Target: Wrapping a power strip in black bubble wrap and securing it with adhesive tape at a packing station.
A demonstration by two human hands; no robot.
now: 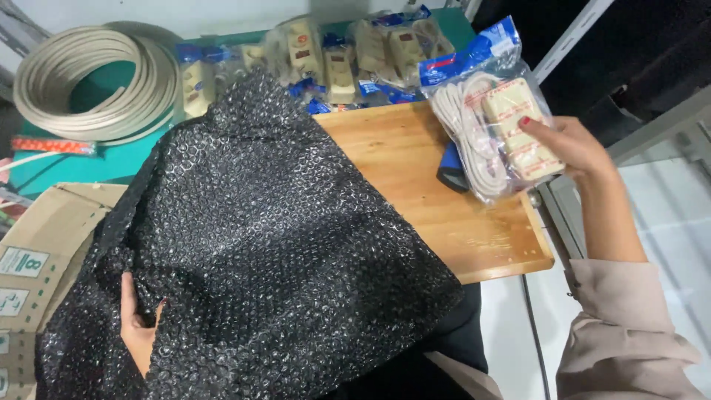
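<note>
Bubble wrap (252,244), black and glossy, drapes over the wooden board (459,222), left hand (137,326) gripping its lower fold from beneath. Right of it, above the board's far corner, the right hand (570,148) clasps a clear bag (492,111) containing a cream power strip (518,122) and coiled white cord.

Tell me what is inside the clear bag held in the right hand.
The clear bag in the right hand holds a cream power strip and its coiled white cable; the plug is not visible.

Bare wooden board (415,159) beside black bubble wrap (259,244)
</note>
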